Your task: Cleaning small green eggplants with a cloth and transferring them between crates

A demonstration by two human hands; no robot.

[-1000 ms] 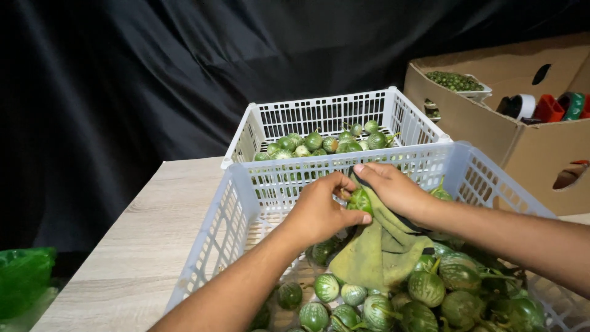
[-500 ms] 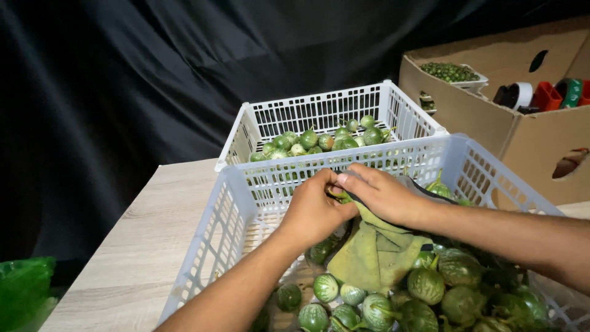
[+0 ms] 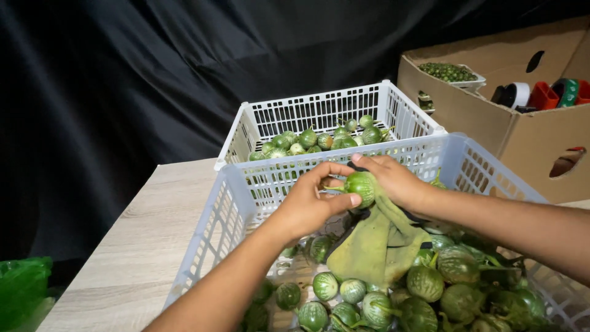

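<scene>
— Setting? 
— Produce-sorting station, makeshift: wooden table [image 3: 132,258], two white slotted plastic crates [image 3: 319,110] of small green eggplants [image 3: 424,283].
— Surroundings? 
— Black cloth backdrop [image 3: 153,74]; cardboard box [image 3: 491,110] holding tape rolls [image 3: 541,95].

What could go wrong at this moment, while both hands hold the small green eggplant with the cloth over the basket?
1. The small round green eggplant is pinched only by fingertips of the left hand and right hand; it might slip and drop.
2. The hanging olive-green cloth drapes loosely and could slide off into the near white plastic basket, covering the eggplants there.
</scene>
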